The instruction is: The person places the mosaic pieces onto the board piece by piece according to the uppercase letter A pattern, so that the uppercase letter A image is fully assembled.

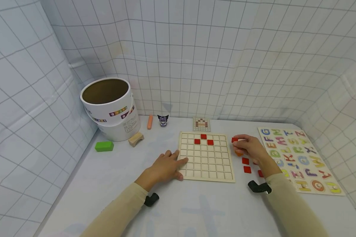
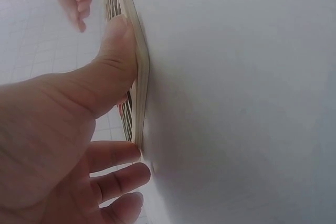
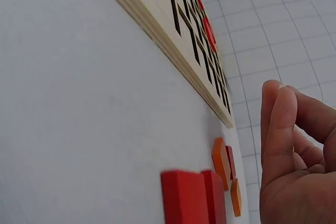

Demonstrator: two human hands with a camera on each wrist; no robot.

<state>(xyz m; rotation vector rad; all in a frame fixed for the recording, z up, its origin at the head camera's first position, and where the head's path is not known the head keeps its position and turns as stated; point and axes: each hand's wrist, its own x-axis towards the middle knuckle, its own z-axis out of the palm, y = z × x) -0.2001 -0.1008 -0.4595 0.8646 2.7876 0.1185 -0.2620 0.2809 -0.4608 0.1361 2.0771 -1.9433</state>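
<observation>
My left hand (image 1: 168, 167) rests at the left edge of the wooden grid board (image 1: 207, 180), fingertips on its border. In the left wrist view the thumb (image 2: 118, 40) lies along the board's rim. Three red square tiles, one of them the top tile (image 1: 203, 136), sit in the board's upper cells. Right of the board, my right hand (image 1: 250, 148) pinches a red tile (image 1: 234, 140) between thumb and fingers. The right wrist view shows the pinched fingertips (image 3: 286, 98), with the tile hidden. Below that hand lie an orange tile (image 1: 238, 153) and several red tiles (image 1: 247, 169).
A small pattern card (image 1: 201, 124) lies behind the board. An alphabet board (image 1: 302, 158) is at the right. To the left stand a white bucket (image 1: 115, 115), a green block (image 1: 104, 146), a wooden arch block (image 1: 135, 139), an orange stick (image 1: 149, 122) and a small figure (image 1: 163, 120).
</observation>
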